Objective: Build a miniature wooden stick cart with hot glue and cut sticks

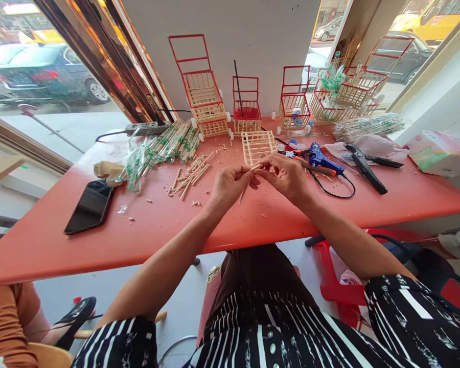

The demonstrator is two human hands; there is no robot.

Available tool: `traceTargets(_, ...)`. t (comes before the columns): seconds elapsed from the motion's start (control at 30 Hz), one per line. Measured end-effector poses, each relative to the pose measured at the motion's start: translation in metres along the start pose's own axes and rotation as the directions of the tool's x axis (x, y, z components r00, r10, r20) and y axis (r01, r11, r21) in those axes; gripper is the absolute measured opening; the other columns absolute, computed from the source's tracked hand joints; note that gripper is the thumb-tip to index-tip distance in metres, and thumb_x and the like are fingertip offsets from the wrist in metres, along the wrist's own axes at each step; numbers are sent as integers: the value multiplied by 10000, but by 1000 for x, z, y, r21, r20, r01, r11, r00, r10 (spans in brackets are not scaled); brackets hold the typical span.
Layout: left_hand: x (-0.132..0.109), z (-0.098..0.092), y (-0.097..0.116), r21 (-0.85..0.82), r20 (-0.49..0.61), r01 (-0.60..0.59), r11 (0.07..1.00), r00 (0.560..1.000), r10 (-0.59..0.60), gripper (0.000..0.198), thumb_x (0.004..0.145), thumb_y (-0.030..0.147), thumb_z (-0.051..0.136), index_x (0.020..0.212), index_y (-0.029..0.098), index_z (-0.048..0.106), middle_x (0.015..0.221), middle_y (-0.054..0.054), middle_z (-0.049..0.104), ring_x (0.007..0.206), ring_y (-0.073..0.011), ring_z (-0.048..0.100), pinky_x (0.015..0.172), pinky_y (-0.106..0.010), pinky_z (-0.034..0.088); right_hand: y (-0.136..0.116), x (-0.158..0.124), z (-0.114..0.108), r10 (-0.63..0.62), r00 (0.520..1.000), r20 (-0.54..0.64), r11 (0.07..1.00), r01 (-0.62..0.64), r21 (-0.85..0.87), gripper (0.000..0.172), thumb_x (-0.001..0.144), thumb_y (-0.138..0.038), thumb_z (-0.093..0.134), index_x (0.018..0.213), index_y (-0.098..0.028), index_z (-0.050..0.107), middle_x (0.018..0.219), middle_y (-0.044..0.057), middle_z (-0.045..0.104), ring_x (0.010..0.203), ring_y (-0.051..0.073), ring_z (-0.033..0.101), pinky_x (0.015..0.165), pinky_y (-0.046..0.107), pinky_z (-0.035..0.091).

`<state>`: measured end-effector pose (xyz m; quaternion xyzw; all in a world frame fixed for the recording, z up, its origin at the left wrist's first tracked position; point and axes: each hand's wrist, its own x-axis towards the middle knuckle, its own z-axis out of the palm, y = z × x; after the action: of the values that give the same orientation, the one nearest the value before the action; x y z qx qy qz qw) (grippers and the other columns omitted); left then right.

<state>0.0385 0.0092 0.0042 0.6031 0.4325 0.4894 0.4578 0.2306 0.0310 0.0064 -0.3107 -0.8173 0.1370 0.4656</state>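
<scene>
Black-and-white patterned shirt (270, 332) lowest in view, dark trousers (260, 271) beyond it. Bare forearms reach over a red table (157, 225). Left hand (232, 185) and right hand (285, 176) meet near its middle, 2 sets of fingertips close together, pinching a pale wooden stick (256, 166) between them. Thin pale tip (243, 196) juts below the fingers; cannot tell whether it belongs to the same stick. Just past the hands: slatted wooden frame (259, 144); contact with them unclear.

Left of the hands: loose sticks (191, 176) in a scatter, crumbs around; farther left, wrapped sticks (164, 148) and a dark phone (89, 207). Right: blue glue gun (324, 159) with its cable looping on the table, then a black-handled tool (368, 169).

Along the wall: 3 red-trimmed wooden carts, tallest cart (205, 97) leftmost, middle cart (247, 122) bearing a red dish (248, 113).
</scene>
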Motion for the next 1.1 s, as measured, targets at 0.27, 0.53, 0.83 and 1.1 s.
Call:
traceTargets(0.27,-2,9,-6,-80,13,-1,997,1000,2,628,753,781,838,858,166,774,730,-79,811,656,-215,779,725,-320,611,-2,-1,5,13,999,-49,1000,-14,-9,334,1061,-486,695,888,-205,752,860,35,709,718,150,567,695,307,456)
traceTargets(0.53,-5,12,-9,-75,-19,-58,995,998,57,573,817,732,820,870,162,794,767,-77,823,653,-209,782,732,-321,618,-1,-2,5,37,999,-19,998,-38,-43,283,1071,-404,669,882,-207,742,869,41,711,745,157,563,694,304,447)
traceTargets(0.83,-1,8,-12,-175,68,33,984,997,-22,612,726,708,897,919,138,787,856,-120,845,774,-261,823,834,-385,638,0,0,3,60,997,-50,995,-64,-76,354,1071,-486,660,881,-205,761,829,30,689,693,148,529,698,313,443)
traceTargets(1.1,-4,5,-7,-202,134,127,971,986,-101,594,668,674,951,854,135,784,818,-132,836,761,-278,825,781,-379,634,-1,2,0,55,997,-57,996,-59,-72,424,1073,-563,637,886,-204,763,863,52,731,749,169,580,752,330,469)
